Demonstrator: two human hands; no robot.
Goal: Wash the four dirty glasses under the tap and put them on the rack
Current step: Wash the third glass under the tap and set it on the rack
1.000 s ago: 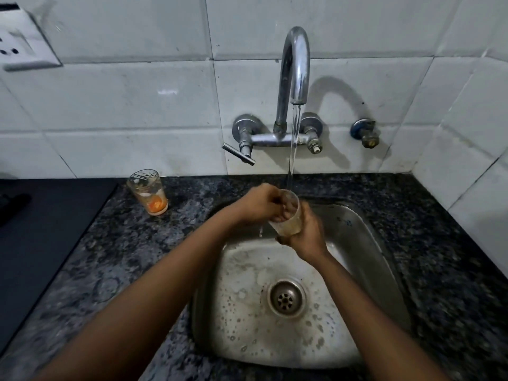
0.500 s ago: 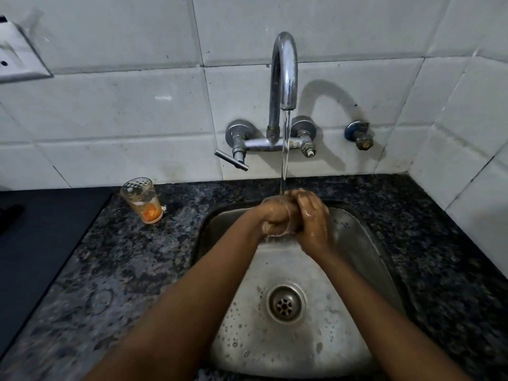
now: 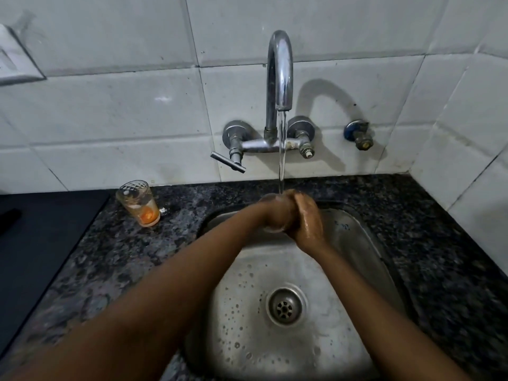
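Water runs from the chrome tap (image 3: pixel 279 72) onto a clear glass (image 3: pixel 270 229) that I hold over the steel sink (image 3: pixel 354 243). My left hand (image 3: pixel 273 211) wraps around the glass, and my right hand (image 3: pixel 306 220) presses against it from the right; both hands hide most of the glass. A second glass (image 3: pixel 138 202), with orange residue at its bottom, stands upright on the dark granite counter (image 3: pixel 115 254) to the left of the sink. No rack is in view.
The tap's lever handle (image 3: pixel 228 162) sticks out to the left, and a small valve (image 3: pixel 358 134) sits on the tiled wall to the right. A black surface (image 3: pixel 35 237) covers the counter's left part. A wall socket (image 3: pixel 13 61) is at the upper left. The drain (image 3: pixel 285 307) lies in the sink's middle.
The glass went from tilted and visible between my hands to enclosed by both hands under the stream. The view shifted slightly, so the tap appears more centred.
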